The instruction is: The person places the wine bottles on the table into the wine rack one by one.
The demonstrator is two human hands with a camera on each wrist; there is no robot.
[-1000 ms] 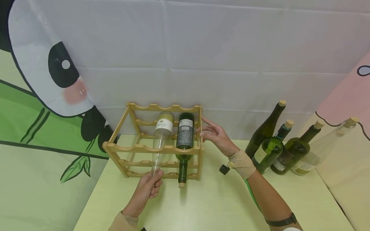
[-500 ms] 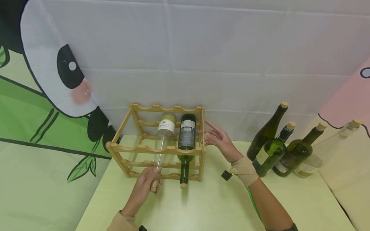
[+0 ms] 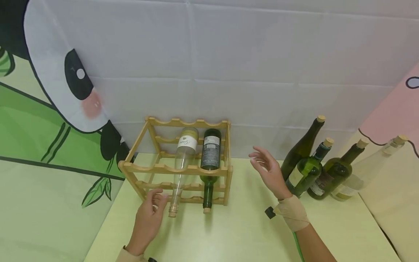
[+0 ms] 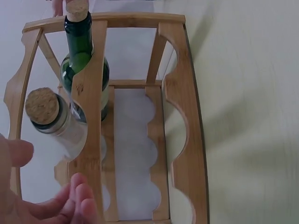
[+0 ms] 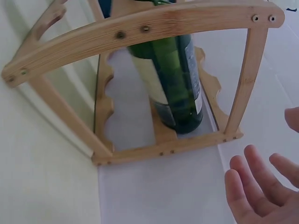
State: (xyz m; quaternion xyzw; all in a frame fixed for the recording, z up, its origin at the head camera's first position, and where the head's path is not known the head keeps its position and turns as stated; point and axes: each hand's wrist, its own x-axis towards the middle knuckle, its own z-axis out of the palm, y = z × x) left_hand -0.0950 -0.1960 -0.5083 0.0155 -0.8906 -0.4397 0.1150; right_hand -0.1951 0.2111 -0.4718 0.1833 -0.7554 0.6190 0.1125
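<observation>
A wooden wine rack (image 3: 162, 169) stands on the table and carries two corked bottles, necks toward me. The clear bottle (image 3: 183, 160) with a white label lies left of the green bottle (image 3: 210, 156). Just left of the clear neck, my left hand (image 3: 148, 216) hovers with relaxed fingers, holding nothing. In the left wrist view its fingers (image 4: 84, 198) are close below the clear bottle's cork (image 4: 42, 105). My right hand (image 3: 268, 171) is in the air between the rack and the standing bottles, fingers loosely bent and apart from the rack's side in the right wrist view.
Several corked bottles stand at the right: a dark tall one (image 3: 302, 143), a green one with a pale label (image 3: 304, 173), another green one (image 3: 334, 171) and a clear one (image 3: 368, 167). A white cloth backdrop (image 3: 245, 102) hangs behind the table (image 3: 229, 233).
My left hand has let go of the clear bottle's neck and moved left. The right hand has left the rack's side and moved right, toward the standing bottles.
</observation>
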